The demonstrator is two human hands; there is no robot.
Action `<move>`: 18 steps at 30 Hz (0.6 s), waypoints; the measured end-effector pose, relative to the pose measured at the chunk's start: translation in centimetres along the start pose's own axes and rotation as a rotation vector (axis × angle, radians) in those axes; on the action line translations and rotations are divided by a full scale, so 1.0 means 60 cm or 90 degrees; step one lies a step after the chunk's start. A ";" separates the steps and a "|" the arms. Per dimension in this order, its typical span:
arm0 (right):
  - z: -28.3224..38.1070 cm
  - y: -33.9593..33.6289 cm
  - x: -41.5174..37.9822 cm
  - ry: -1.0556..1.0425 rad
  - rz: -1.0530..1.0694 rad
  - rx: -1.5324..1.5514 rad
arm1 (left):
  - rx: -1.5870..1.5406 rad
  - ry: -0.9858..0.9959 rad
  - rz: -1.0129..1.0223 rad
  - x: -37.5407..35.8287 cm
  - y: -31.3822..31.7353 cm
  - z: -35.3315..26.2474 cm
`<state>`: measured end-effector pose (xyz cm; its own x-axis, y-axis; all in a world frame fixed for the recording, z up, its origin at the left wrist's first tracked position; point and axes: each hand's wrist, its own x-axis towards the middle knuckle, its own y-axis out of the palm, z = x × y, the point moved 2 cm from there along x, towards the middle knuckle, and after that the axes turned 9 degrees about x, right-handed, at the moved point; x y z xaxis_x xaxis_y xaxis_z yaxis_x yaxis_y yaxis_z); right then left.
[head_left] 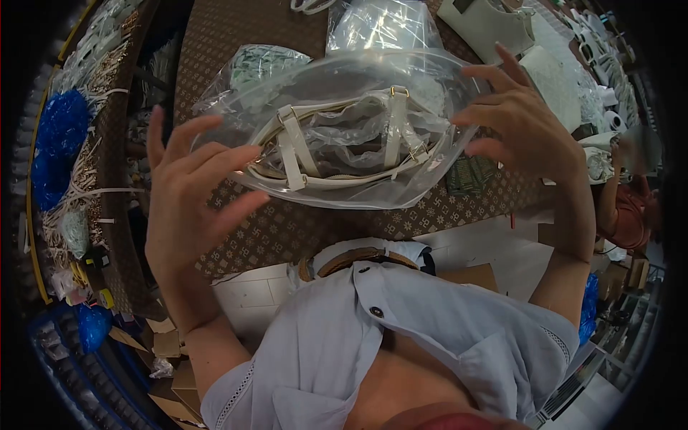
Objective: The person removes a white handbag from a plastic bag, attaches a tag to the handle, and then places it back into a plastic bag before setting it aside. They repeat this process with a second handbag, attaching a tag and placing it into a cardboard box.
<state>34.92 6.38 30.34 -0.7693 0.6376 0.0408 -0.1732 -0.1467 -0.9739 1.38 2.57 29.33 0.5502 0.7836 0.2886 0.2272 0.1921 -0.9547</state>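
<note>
A cream handbag [290, 154] with two straps and gold-coloured buckles stands inside a transparent plastic bag [401, 197], its open top facing me. Crumpled see-through film shows in the handbag's opening. At the left end is my left hand [190, 186], fingers spread apart, index fingertip by the handbag's rim and thumb lower down. My right hand [512, 118] is at the opposite end, also with fingers apart, its fingertips at the plastic bag's edge. Whether either hand presses on the plastic cannot be made out.
The patterned brown tabletop [236, 247] carries a plastic-wrapped greenish packet [269, 64], a stack of transparent bags [387, 25], a dark green packet [469, 175] and another pale handbag [491, 25]. Blue plastic bundles [61, 140] lie left. A co-worker [631, 211] is at the right.
</note>
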 end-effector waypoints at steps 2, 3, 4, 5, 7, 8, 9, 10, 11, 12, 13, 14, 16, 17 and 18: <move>-0.005 -0.004 -0.006 0.047 0.001 -0.076 | 0.036 -0.015 0.013 -0.005 0.002 0.035; -0.001 -0.014 -0.003 0.087 0.009 -0.079 | 0.038 -0.012 0.009 -0.008 0.002 0.057; 0.004 -0.026 0.001 0.126 0.016 -0.080 | 0.017 -0.054 0.044 -0.011 0.004 0.082; 0.011 -0.036 0.006 0.164 0.023 -0.080 | -0.003 -0.096 0.081 -0.013 0.004 0.099; 0.014 -0.047 0.009 0.245 0.036 -0.079 | 0.014 -0.085 0.062 -0.013 -0.015 0.108; -0.004 -0.037 -0.001 0.250 0.031 -0.081 | 0.028 -0.075 0.044 -0.012 -0.020 0.108; -0.035 -0.022 -0.014 0.179 -0.035 -0.029 | 0.024 -0.071 0.044 -0.012 -0.018 0.110; -0.050 -0.013 -0.021 0.107 -0.104 0.019 | 0.013 -0.104 0.064 -0.010 -0.016 0.115; -0.054 -0.007 -0.024 0.110 -0.111 0.011 | 0.006 -0.134 0.080 -0.004 -0.013 0.119; -0.053 -0.003 -0.025 0.109 -0.121 0.048 | 0.007 -0.126 0.075 -0.003 -0.013 0.118; -0.054 -0.001 -0.028 0.108 -0.132 0.082 | -0.003 -0.138 0.079 -0.007 -0.011 0.115; -0.054 -0.001 -0.032 0.114 -0.137 0.075 | -0.012 -0.150 0.082 -0.011 -0.009 0.113; -0.057 -0.004 -0.049 0.179 -0.352 0.343 | -0.025 -0.141 0.076 -0.024 -0.006 0.114; -0.053 0.002 -0.055 0.184 -0.355 0.335 | -0.049 -0.160 0.063 -0.027 -0.008 0.111; -0.049 0.014 -0.059 0.218 -0.357 0.410 | -0.074 -0.179 0.051 -0.030 -0.010 0.109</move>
<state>39.32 6.23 28.75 -0.2629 0.9169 0.3004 -0.8538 -0.0760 -0.5151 -4.99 4.91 28.89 0.3302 0.9291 0.1665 0.2914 0.0674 -0.9542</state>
